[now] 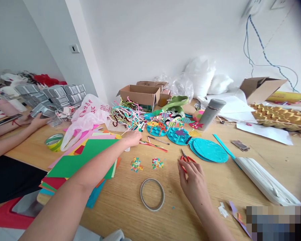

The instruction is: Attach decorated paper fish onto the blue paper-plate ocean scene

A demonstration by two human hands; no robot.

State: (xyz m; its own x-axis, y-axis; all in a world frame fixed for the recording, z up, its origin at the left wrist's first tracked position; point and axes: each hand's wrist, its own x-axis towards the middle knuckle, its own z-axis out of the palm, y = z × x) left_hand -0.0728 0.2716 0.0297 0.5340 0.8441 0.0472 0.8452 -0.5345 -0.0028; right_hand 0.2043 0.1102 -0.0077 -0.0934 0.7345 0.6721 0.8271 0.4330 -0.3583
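Observation:
My left hand (132, 138) reaches to the middle of the table, its fingers closed beside some markers (141, 126) and below a heap of pipe cleaners (126, 113); what it grips, if anything, is too small to make out. My right hand (192, 175) has its fingers on the red handles of the scissors (187, 159), whose tips point away from me. Thin colored strips (154, 145) lie between the hands. Two small piles of confetti (136, 165) sit nearer to me, above a roll of tape (152, 194). Blue painted discs (210, 150) are beyond the scissors.
Colored paper (90, 157) lies under my left forearm. Paper fish (163, 125), a gray bottle (210, 113), a white glue gun or similar device (266, 179), egg trays (281, 115) and a cardboard box (140, 95) stand around. Another person's hands (41, 118) are at far left.

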